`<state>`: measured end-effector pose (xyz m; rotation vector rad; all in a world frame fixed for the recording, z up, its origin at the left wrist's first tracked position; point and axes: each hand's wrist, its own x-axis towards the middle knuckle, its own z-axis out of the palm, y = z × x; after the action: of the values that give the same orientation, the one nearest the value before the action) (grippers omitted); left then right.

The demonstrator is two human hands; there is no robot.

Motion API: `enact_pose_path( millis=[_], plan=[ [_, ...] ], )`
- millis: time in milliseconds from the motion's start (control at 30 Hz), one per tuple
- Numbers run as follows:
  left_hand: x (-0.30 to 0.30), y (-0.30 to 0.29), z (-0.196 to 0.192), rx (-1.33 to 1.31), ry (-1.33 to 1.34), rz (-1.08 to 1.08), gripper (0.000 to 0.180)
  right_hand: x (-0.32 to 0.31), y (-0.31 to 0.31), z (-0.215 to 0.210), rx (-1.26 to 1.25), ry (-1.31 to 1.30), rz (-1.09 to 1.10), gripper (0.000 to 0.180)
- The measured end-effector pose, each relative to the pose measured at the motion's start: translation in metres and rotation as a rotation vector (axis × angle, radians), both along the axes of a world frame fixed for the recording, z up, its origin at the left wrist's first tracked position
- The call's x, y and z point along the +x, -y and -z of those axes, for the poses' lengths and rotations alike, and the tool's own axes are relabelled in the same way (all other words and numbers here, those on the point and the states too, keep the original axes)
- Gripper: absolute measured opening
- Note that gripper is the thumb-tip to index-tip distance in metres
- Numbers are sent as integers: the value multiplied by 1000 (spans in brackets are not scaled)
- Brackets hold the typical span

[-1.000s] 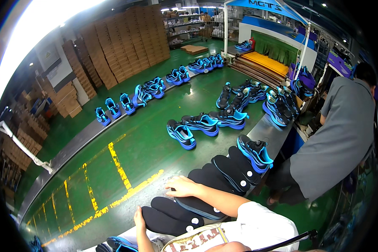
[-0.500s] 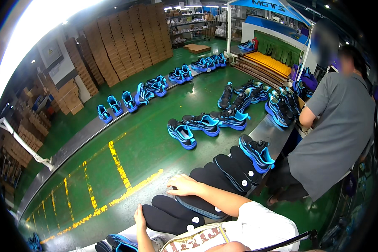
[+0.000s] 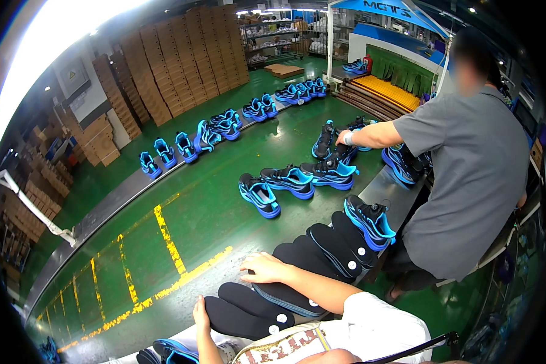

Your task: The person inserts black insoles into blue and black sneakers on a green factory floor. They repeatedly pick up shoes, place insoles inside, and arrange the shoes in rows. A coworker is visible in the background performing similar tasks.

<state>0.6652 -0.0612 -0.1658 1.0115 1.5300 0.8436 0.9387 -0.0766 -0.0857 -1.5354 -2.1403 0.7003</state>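
Loosely, the left hand (image 3: pixel 201 314) stands against the left edge of the front pair of insoles (image 3: pixel 239 306), its visible fingers fairly straight; what the hidden ones do cannot be told, so a firm hold on the pair is uncertain, though it looks placed to steady that edge. Just beyond the front pair, the right hand (image 3: pixel 265 267) lies across the toe ends of the next black insoles (image 3: pixel 288 293), fingers loosely bent and slightly parted; whether any tuck under the edge cannot be seen, and the light spread suggests resting or keeping them in line more than gripping. The front pair itself lies on the metal ledge, toe ends toward the belt (image 3: pixel 133 261) and heels toward the person, which probably keeps the white stickers (image 3: pixel 281 318) in sight. To its right and beyond, more insoles (image 3: pixel 323 241) overlap along the ledge, likely to save room, up to a single shoe (image 3: pixel 359 219). Other shoes (image 3: pixel 258 197) stand on the belt beyond the front pair, soles down, presumably for stability and so their collars stay uppermost. Far past the pair, a co-worker (image 3: pixel 467 176) in grey stretches an arm over shoes on the belt; whether that hand grasps one is unclear. Below left of the pair, another shoe (image 3: pixel 173 350) sits beside the left forearm, partly cut off by the lower edge of the view.
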Motion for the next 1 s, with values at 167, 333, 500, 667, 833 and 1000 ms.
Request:
enact_pose_path(
  millis=[167, 333, 500, 667, 833, 1000],
  plan=[
    [3, -1, 2, -17, -18, -17, 47, 4, 0, -4, -26, 17, -13, 38],
    [6, -1, 4, -9, -11, -4, 48, 9, 0, -5, -30, 18, -16, 39],
    [13, 1, -4, -30, -19, -4, 48, 11, 0, -4, -27, 18, -10, 39],
    [25, 4, -14, 22, -31, -45, 47, 15, -1, -1, -11, 9, -3, 38],
    [22, 1, -3, 9, -14, -40, 46, 18, -1, -3, -15, 4, -2, 37],
    [25, 0, -3, 3, -11, -26, 46, 22, 0, 1, -4, 1, 4, 37]
  ],
)
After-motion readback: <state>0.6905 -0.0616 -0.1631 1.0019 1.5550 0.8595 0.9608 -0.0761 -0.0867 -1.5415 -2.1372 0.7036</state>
